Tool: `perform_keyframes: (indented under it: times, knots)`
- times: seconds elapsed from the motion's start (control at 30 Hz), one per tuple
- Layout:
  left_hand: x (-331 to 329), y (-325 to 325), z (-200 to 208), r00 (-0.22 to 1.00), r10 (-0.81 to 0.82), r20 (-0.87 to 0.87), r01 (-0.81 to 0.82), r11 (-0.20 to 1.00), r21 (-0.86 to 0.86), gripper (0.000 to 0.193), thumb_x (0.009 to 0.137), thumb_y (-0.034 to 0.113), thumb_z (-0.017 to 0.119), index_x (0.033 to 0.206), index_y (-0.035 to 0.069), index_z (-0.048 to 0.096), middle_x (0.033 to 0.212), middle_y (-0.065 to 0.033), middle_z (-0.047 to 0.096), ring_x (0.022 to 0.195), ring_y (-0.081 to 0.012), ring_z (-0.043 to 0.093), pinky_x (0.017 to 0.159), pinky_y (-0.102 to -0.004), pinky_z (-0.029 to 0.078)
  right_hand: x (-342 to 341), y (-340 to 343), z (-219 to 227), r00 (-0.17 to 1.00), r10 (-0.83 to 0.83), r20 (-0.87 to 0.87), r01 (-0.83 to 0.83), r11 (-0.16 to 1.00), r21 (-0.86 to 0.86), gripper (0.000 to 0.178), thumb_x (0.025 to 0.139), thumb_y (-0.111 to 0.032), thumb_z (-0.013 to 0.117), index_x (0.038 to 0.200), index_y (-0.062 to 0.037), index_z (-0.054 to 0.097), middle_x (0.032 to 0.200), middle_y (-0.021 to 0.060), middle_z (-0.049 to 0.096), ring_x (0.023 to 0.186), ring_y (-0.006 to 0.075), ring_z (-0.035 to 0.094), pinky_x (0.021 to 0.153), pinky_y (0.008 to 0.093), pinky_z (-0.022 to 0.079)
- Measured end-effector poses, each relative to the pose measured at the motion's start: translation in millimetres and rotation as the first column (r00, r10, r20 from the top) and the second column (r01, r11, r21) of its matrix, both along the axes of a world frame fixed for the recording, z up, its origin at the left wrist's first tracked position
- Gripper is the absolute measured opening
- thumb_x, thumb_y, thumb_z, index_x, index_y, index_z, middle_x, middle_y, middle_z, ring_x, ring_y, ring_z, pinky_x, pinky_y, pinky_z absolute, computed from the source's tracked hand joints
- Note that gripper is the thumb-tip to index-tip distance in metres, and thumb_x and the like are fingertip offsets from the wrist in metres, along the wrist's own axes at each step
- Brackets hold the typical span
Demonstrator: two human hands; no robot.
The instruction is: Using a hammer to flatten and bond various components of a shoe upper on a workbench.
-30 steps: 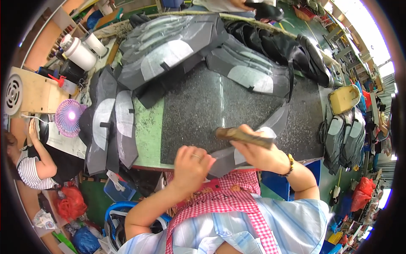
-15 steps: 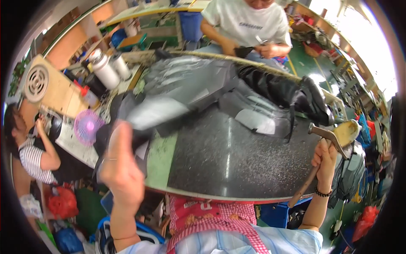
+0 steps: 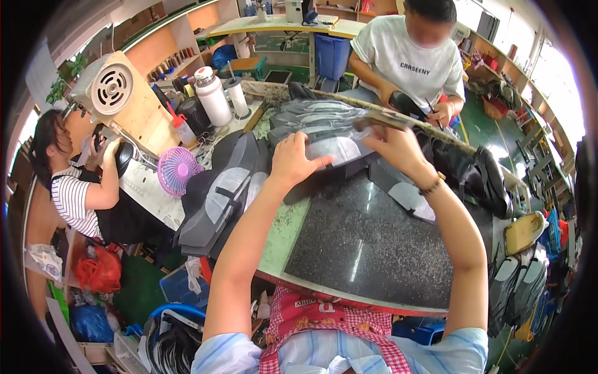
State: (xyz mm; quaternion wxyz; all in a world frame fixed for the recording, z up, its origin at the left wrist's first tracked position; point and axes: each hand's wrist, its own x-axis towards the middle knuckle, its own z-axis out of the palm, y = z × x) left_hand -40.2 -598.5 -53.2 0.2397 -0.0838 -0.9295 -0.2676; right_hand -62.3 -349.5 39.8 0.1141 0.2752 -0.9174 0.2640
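Observation:
A pile of flat dark-grey cut pieces with pale patches (image 3: 336, 151) lies across the far middle of the bench. My left hand (image 3: 294, 161) is at its near left side, thumb stretched toward a pale patch and apart from the fingers; any grip on a piece is not visible. My right hand (image 3: 402, 151) is closed around a hammer (image 3: 374, 123), blurred by motion over the pile's right side. More such grey pieces (image 3: 218, 196) are stacked on the left. Another grey piece (image 3: 408, 198) lies below my right wrist.
A dark, speckled work slab (image 3: 374, 249) covers the near bench. Left are a purple fan (image 3: 177, 169), a white flask (image 3: 213, 96) and a red-topped bottle (image 3: 181, 128). Black glossy pieces (image 3: 479, 181) lie right. One person (image 3: 408, 68) sits opposite, another (image 3: 81, 187) works at left.
My left hand has moved from the near left to the pile. My right hand has carried the hammer from the right side to over the pile. The view has shifted.

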Motion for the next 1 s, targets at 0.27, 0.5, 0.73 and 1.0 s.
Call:
perform_keyframes:
  times: [0.27,0.5,0.73,1.0]
  knots:
    - [23,21,3,0.993,0.021,-0.119,-0.046,0.976,-0.211,0.044,0.084,0.047,0.069,0.082,0.004,0.061,0.083,-0.0104,0.062,0.079,-0.0293,0.065,0.069,-0.0413,0.049,-45,-86,3,0.992,0.021,-0.127,0.031,0.919,0.392,0.064,0.059,-0.044,0.087,0.092,0.0034,0.06,0.082,0.0188,0.069,0.079,0.0347,0.069,0.07,0.042,0.054]
    - [112,90,34,0.93,-0.313,-0.194,0.337,0.935,0.106,0.009,0.083,0.015,0.065,0.082,0.008,0.059,0.075,-0.0094,0.058,0.063,-0.0276,0.062,0.054,-0.0367,0.051,-57,-89,-24,0.994,-0.053,-0.097,0.09,0.895,0.437,0.064,0.062,-0.039,0.088,0.097,0.0049,0.058,0.086,0.0201,0.069,0.087,0.0364,0.069,0.074,0.0425,0.055]
    - [204,80,-29,0.782,-0.613,0.114,0.595,0.788,0.157,0.008,0.089,0.018,0.064,0.087,0.011,0.064,0.078,-0.0078,0.06,0.064,-0.0268,0.064,0.057,-0.0375,0.052,-30,-39,-2,0.996,0.047,-0.082,-0.021,0.956,0.294,0.036,0.092,-0.035,0.061,0.101,-0.001,0.065,0.09,0.0213,0.068,0.087,0.0373,0.068,0.074,0.0464,0.053]
    - [209,8,-42,0.803,-0.451,0.389,0.449,0.888,0.101,0.011,0.088,0.019,0.065,0.091,0.009,0.066,0.082,-0.0078,0.063,0.069,-0.0272,0.065,0.061,-0.0399,0.052,189,75,-40,0.736,0.297,0.608,-0.299,0.949,-0.102,0.026,0.089,-0.021,0.067,0.111,-0.0068,0.063,0.08,0.0127,0.065,0.064,0.0306,0.065,0.057,0.0373,0.052]
